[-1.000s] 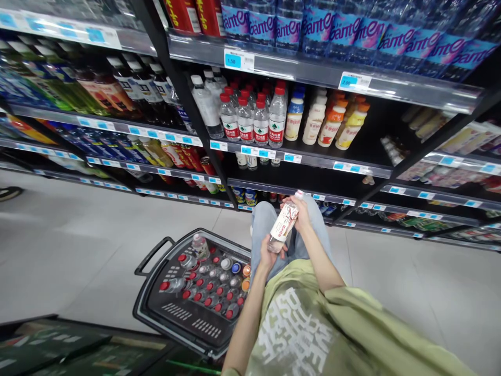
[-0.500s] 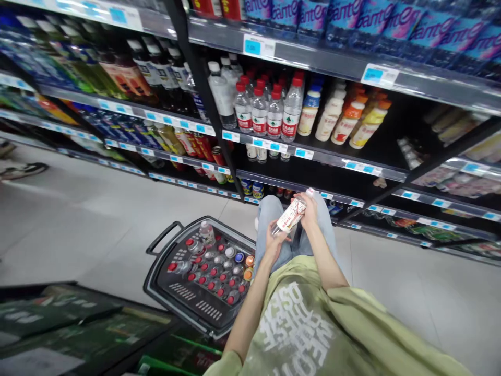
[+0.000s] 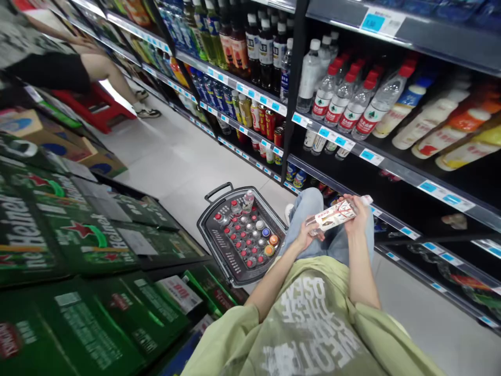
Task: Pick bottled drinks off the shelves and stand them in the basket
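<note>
Clear plastic, white-labelled bottle (image 3: 334,216) lay crosswise, hand to hand.
The left hand (image 3: 306,233) held its base with curled fingers; the right hand (image 3: 357,215) clasped its capped end.

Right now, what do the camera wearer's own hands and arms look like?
The left hand and right hand are ungloved, with nothing visible worn on the wrists. Both forearms are bare below loose, yellowish-green short sleeves of a T-shirt printed with white block lettering.

Left leg (image 3: 303,208) between hands (image 3: 357,218) and basket (image 3: 219,249); floor (image 3: 168,162) open beyond.
</note>
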Demonstrator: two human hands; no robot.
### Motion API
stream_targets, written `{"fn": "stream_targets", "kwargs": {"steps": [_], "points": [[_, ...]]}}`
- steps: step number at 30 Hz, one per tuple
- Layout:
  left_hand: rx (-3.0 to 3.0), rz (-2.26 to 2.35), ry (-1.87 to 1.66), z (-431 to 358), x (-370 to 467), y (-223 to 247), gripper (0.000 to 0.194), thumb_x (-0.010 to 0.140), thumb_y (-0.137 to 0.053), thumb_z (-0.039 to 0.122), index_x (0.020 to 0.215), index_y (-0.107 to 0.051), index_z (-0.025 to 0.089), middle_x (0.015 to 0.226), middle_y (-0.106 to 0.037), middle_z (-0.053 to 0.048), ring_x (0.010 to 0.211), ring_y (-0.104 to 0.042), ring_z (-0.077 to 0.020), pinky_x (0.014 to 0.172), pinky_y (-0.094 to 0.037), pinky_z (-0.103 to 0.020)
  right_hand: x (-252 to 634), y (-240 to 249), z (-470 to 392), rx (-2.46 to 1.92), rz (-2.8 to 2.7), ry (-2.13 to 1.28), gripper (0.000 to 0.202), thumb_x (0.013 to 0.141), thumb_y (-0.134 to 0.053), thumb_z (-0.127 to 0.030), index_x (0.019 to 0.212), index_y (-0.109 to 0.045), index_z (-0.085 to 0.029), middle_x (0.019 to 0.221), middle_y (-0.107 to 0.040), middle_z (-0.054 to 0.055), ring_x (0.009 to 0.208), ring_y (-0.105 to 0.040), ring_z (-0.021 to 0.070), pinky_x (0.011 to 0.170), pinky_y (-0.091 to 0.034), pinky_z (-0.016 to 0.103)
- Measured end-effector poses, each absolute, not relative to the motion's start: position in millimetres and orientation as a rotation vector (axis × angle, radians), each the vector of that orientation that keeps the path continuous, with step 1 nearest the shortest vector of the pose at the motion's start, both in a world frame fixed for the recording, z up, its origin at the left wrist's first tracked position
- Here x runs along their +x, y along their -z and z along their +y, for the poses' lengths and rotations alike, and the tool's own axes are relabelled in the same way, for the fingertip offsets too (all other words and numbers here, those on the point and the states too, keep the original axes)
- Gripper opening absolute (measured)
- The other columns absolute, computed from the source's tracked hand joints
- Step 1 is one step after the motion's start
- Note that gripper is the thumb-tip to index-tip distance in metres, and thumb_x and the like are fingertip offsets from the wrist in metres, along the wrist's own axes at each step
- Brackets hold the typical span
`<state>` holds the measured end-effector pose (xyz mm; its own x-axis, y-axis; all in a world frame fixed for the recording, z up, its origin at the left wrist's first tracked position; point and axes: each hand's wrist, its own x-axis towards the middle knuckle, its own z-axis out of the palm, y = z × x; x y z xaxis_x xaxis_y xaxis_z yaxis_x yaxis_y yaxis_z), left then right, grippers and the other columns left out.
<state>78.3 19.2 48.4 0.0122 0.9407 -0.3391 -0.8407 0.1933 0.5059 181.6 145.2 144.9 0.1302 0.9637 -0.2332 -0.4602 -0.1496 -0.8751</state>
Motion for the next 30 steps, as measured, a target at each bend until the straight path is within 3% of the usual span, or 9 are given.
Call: {"fn": "stream_targets", "kwargs": {"steps": [3,12,23,30], "points": [[0.149,0.671,-1.396,19.6,77.3,-44.0,0.056,0.072,-0.074,0.041,0.117,-0.052,0.015,0.066,-0.070,-0.003,0.043,-0.062,-0.0195,0.044,-0.044,-0.027,178.9,-148.4,142.1,-1.055,-0.696,-1.407,0.028,0.072,-0.088,-0.037,0.075,-0.069,-0.016,0.078,-0.079,0.005,0.070,-0.077,0.0233,0.079,-0.068,0.046],[0.130,0.672,-1.355,21.2,75.5,-45.8,0.068,0.071,-0.077,0.046,0.124,-0.055,0.010,0.067,-0.072,-0.004,0.044,-0.063,-0.0200,0.044,-0.044,-0.026,177.7,-146.0,145.7,-1.093,-0.666,-1.384,0.027,0.072,-0.087,-0.036,0.075,-0.069,-0.017,0.075,-0.078,0.004,0.066,-0.076,0.0219,0.077,-0.069,0.044],[0.141,0.668,-1.396,22.5,71.9,-45.1,0.052,0.071,-0.080,0.048,0.107,-0.062,0.014,0.062,-0.070,-0.002,0.039,-0.059,-0.0168,0.039,-0.040,-0.024,171.1,-148.8,146.3,-1.074,-0.626,-1.437,0.028,0.068,-0.091,-0.038,0.075,-0.072,-0.017,0.074,-0.080,0.004,0.064,-0.076,0.0220,0.068,-0.068,0.040],[0.121,0.677,-1.402,23.5,70.2,-43.8,0.049,0.069,-0.079,0.051,0.097,-0.066,0.014,0.062,-0.070,-0.003,0.037,-0.057,-0.0164,0.035,-0.037,-0.025,171.2,-153.6,143.6,-0.994,-0.665,-1.506,0.029,0.067,-0.091,-0.039,0.075,-0.071,-0.020,0.077,-0.080,0.005,0.076,-0.079,0.0255,0.077,-0.068,0.043]]}}
